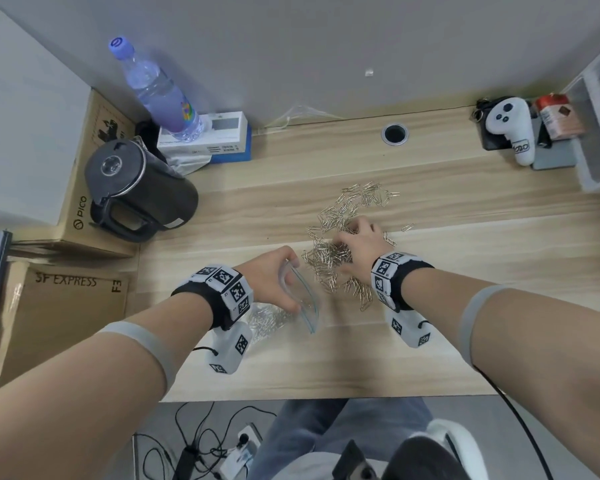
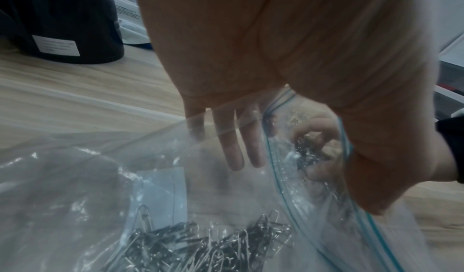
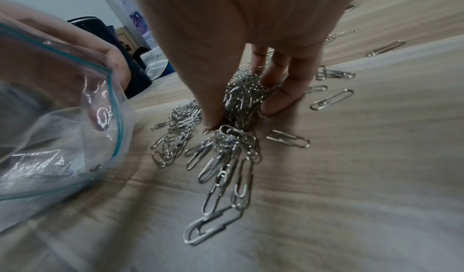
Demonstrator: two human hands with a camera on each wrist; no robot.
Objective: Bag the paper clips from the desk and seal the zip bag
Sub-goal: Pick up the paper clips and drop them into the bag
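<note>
1. The left hand (image 1: 274, 271) is gripping the rim of the zip bag (image 1: 302, 299), thumb on one lip and fingers on the other, apparently to keep the mouth gaping toward the pile.
2. Below that grip, inside the bag, a batch of bagged clips (image 2: 200, 242) is lying against the desk (image 1: 430, 341).
3. The right hand (image 1: 357, 247) is clenching around a bunch of paper clips (image 3: 241, 97), thumb and fingers squeezing from both sides, probably so a large clump lifts at once.
4. Just beside the bag's mouth, most loose clips are lying around and beyond that grasp, some straying farther out.
5. Much bagging seems left; sealing is not yet possible.
</note>
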